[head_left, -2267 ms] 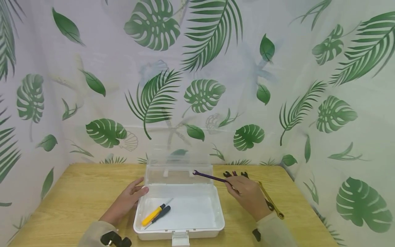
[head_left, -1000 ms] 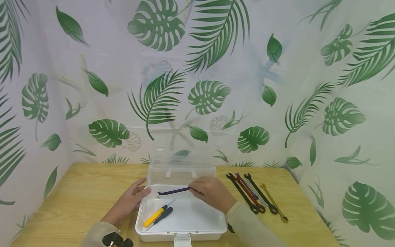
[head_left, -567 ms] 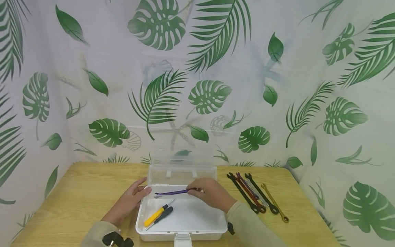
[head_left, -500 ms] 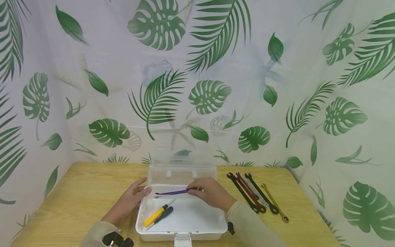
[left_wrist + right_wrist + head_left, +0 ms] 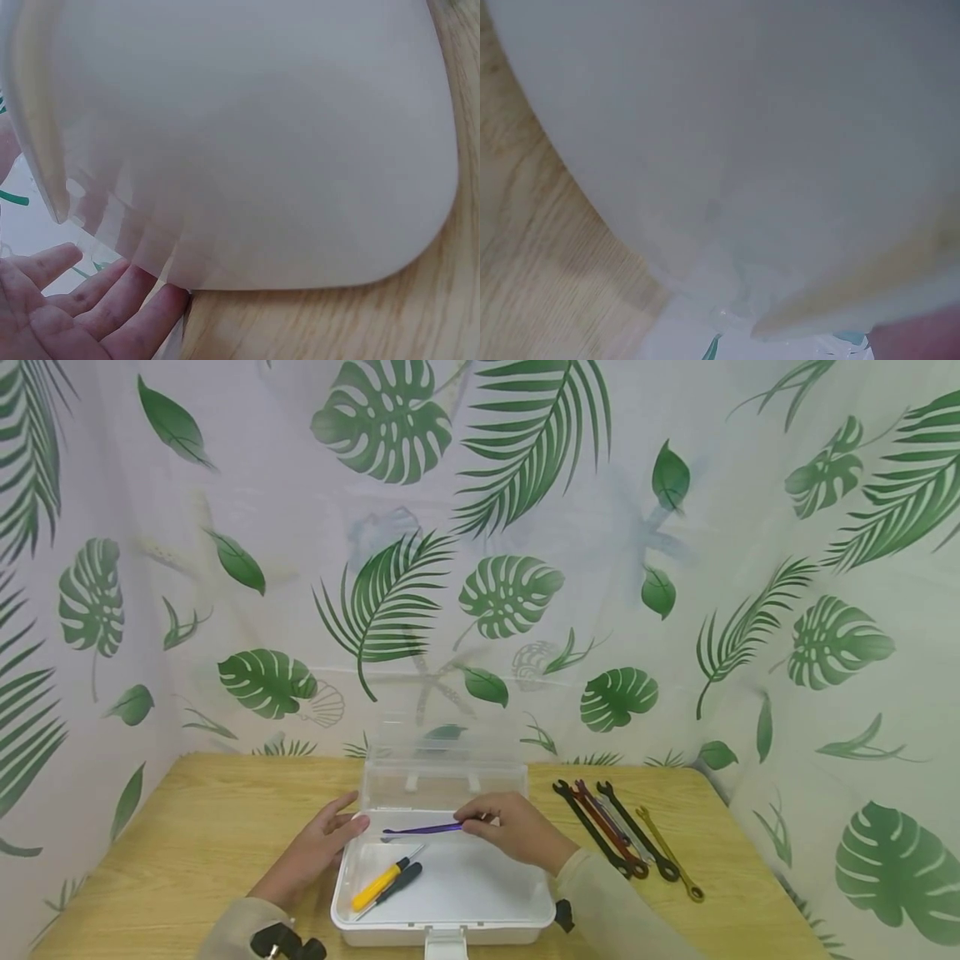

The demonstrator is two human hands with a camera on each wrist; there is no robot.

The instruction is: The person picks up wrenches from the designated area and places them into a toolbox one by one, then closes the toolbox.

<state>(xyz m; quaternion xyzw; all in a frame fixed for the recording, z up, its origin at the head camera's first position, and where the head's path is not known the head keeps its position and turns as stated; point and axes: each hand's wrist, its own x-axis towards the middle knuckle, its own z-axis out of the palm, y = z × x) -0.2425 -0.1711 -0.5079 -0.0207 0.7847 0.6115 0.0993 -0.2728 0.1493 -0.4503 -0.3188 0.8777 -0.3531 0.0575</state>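
My right hand (image 5: 517, 831) pinches the end of a purple wrench (image 5: 427, 828) between thumb and fingers. Pointing left, the wrench lies level over the back part of the white toolbox (image 5: 487, 933). At the box's back left corner rests my left hand (image 5: 318, 843), thumb on the rim. Its fingers (image 5: 124, 307) are extended along the outside of the wall in the left wrist view. Inside the box, at the left, lie a yellow screwdriver (image 5: 378, 887) and a black screwdriver (image 5: 402, 881). The right wrist view is mostly filled by the box wall (image 5: 705, 150).
The box's clear lid (image 5: 442, 781) stands raised behind it, and its latch (image 5: 446, 942) hangs at the front. Right of the box, several wrenches lie side by side on the wooden table (image 5: 217, 827), among them a gold wrench (image 5: 670, 853). A leaf-print curtain encloses the table.
My right hand has carried the purple wrench leftward from above the other wrenches and lowered it over the box. In the last half second it barely moves. My left hand keeps its place.
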